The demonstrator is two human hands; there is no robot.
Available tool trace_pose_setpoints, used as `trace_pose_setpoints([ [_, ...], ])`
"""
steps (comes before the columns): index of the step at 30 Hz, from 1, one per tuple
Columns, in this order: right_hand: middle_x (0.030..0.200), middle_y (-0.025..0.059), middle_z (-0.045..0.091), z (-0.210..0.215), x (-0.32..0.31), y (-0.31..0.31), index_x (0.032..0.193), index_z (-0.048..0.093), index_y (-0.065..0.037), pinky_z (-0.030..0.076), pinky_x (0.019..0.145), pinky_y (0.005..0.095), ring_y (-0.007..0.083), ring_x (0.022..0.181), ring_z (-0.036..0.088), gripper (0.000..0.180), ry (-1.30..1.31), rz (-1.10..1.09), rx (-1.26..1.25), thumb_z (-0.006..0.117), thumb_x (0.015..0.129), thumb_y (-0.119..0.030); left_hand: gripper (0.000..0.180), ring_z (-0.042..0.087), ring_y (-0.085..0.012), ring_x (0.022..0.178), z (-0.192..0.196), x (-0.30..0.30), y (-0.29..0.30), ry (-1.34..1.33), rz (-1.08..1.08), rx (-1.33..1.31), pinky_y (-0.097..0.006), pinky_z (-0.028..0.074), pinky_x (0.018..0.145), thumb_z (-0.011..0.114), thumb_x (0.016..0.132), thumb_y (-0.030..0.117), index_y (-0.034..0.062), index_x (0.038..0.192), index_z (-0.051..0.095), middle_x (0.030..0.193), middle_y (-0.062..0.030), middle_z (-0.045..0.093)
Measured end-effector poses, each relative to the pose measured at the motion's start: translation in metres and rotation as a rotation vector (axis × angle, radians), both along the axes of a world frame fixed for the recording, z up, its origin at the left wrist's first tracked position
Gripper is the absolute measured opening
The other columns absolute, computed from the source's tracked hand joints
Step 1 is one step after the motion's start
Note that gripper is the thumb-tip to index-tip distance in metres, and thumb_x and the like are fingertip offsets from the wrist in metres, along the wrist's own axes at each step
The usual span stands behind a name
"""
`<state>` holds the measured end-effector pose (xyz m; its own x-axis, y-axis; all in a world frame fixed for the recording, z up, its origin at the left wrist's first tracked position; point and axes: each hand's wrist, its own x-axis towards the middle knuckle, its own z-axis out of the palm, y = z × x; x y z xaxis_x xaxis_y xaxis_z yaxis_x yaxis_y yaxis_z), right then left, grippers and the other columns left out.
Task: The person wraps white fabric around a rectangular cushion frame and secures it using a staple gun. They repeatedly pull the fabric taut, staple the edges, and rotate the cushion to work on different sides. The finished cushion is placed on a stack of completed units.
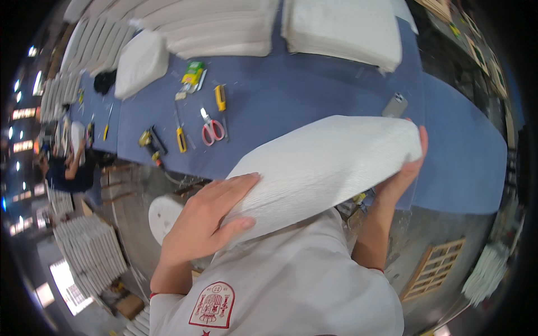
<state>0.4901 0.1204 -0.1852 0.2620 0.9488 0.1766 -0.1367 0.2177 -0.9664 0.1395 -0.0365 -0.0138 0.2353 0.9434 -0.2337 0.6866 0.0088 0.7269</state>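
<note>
A white fabric-covered cushion [330,162], long and rounded at its ends, is tilted in front of my body above the near edge of the table. My left hand [204,218] holds its left end, fingers laid together over the upper face and thumb lower down. At the other end, my right hand [404,171] is wrapped round the edge; part of its fingers is hidden behind the cushion. Left of the cushion on the table lie red-handled scissors [212,130] and yellow-handled screwdrivers [181,140].
The blue-topped table [314,89] bears stacks of white cushions [342,31] along its far side. A grey phone [395,105] lies beyond the held cushion. A power tool [150,144] sits at the left edge. Another person [70,171] works far left. A wooden frame [434,269] rests on the floor.
</note>
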Motion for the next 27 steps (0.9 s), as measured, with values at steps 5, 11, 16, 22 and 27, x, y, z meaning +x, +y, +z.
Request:
trace_pose_setpoints([
  [5,0.164,0.0208,0.064,-0.008,0.009,0.002,0.169,0.047,0.001,0.049,0.127,0.0445,0.0296,0.150,0.062,0.128,0.137,0.102,-0.013,0.089,0.082,-0.083,0.086,0.053,-0.0482,0.159,0.003,0.020,0.054,0.127,-0.356,-0.101,-0.051,0.041,0.132,0.071,0.109,0.033,-0.0040,0.178,0.036,0.175,-0.0298,0.050],
  [11,0.167,0.0108,0.062,0.014,0.011,-0.008,0.170,0.053,-0.004,0.047,0.126,0.0408,0.0228,0.150,0.059,0.104,0.169,0.174,0.014,0.095,0.093,-0.060,0.073,0.052,-0.0480,0.159,-0.012,0.113,0.166,0.146,-0.406,-0.152,-0.045,0.039,0.133,0.047,0.124,0.045,0.0032,0.181,0.031,0.170,-0.0302,0.055],
  [16,0.167,0.0142,0.059,0.034,0.018,-0.027,0.168,0.054,-0.006,0.041,0.132,0.0446,0.0284,0.156,0.054,0.073,-0.110,-0.013,0.053,0.082,0.101,-0.014,0.069,0.058,-0.0407,0.157,-0.038,0.158,0.220,-0.078,-0.482,-0.203,-0.046,0.041,0.131,0.045,0.124,0.043,0.0038,0.180,0.036,0.169,-0.0263,0.060],
  [22,0.143,0.0183,0.068,0.053,-0.014,-0.076,0.134,0.078,-0.010,0.049,0.121,0.0646,0.0433,0.139,0.064,0.061,-0.665,0.159,0.676,0.066,0.076,0.004,0.068,0.062,-0.0324,0.152,-0.133,0.081,0.207,-0.305,-0.529,-0.037,-0.039,0.043,0.128,0.050,0.122,0.041,-0.0048,0.172,0.048,0.162,-0.0215,0.067],
  [27,0.162,0.0245,0.057,0.110,-0.073,-0.133,0.155,0.066,-0.012,0.026,0.135,0.0762,0.0435,0.161,0.047,0.084,-1.132,0.538,0.706,0.087,0.075,-0.025,0.074,0.068,-0.0327,0.142,-0.217,-0.003,0.191,-0.079,-0.378,-0.179,-0.040,0.048,0.123,0.064,0.112,0.041,-0.0069,0.167,0.053,0.153,-0.0211,0.072],
])
